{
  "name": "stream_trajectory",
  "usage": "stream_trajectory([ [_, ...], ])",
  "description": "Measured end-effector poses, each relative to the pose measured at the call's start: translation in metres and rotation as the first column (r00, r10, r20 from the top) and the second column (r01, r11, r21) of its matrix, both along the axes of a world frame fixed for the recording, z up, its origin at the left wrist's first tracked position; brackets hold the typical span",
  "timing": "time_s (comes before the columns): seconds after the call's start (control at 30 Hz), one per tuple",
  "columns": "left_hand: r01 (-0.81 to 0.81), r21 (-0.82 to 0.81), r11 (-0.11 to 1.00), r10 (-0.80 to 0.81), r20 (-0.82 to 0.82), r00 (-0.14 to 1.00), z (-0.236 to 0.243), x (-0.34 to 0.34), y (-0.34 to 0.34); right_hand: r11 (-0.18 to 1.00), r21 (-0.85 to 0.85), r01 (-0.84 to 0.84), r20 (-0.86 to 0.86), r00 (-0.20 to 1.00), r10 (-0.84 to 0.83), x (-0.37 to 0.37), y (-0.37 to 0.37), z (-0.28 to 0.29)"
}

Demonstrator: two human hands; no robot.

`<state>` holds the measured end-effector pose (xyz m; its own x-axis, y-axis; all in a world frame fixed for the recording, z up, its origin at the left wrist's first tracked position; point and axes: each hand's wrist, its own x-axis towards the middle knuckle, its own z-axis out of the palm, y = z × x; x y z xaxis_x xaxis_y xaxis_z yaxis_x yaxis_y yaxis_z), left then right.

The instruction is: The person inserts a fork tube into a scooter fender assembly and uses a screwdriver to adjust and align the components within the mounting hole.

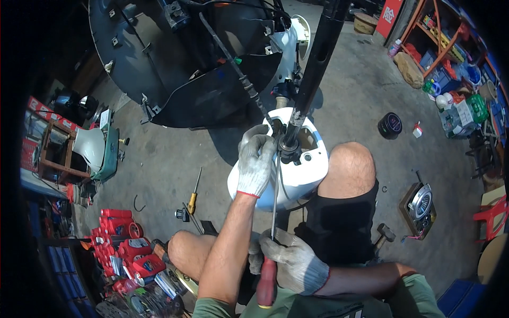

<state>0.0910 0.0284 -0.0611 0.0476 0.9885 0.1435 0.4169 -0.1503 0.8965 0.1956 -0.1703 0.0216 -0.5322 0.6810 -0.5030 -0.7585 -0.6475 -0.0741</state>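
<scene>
From here the gloves look like matt, knitted cloth. The screwdriver in the right fingers has a smooth metal shaft and glossy plastic handle. Near the left fingertips, the white shell shines like plastic.

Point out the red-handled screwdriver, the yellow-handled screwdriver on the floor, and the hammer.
Red-handled screwdriver [266, 281]: head view, on its handle.
Yellow-handled screwdriver [192, 202]: head view, on its handle.
Hammer [386, 232]: head view, on its head.
</scene>
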Motion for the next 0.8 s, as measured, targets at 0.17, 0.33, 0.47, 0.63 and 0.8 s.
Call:
stream_trajectory([
  [0.17, 0.002, -0.012, 1.000, -0.002, -0.005, 1.000, -0.002, 0.000, 0.003, 0.991, 0.130, 0.014, 0.139, 0.990, -0.032, -0.012, 0.001, -0.033],
  [0.33, -0.009, 0.001, 1.000, 0.009, -0.034, 0.999, 0.002, 0.001, 0.003, 0.970, 0.236, -0.048, 0.426, 0.903, -0.059, -0.016, 0.007, -0.063],
  [0.47, -0.005, -0.003, 1.000, 0.005, -0.009, 1.000, -0.001, -0.001, 0.005, 0.955, 0.291, -0.052, 0.494, 0.863, -0.103, -0.023, 0.006, -0.075],
  [0.63, -0.007, -0.011, 1.000, 0.007, 0.014, 1.000, -0.004, -0.002, 0.005, 0.941, 0.332, -0.067, 0.552, 0.823, -0.137, -0.023, 0.006, -0.080],
  [0.8, -0.020, 0.035, 0.999, 0.021, -0.025, 0.999, 0.002, 0.000, 0.001, 0.944, 0.321, -0.077, 0.563, 0.817, -0.125, -0.023, 0.004, -0.086],
])
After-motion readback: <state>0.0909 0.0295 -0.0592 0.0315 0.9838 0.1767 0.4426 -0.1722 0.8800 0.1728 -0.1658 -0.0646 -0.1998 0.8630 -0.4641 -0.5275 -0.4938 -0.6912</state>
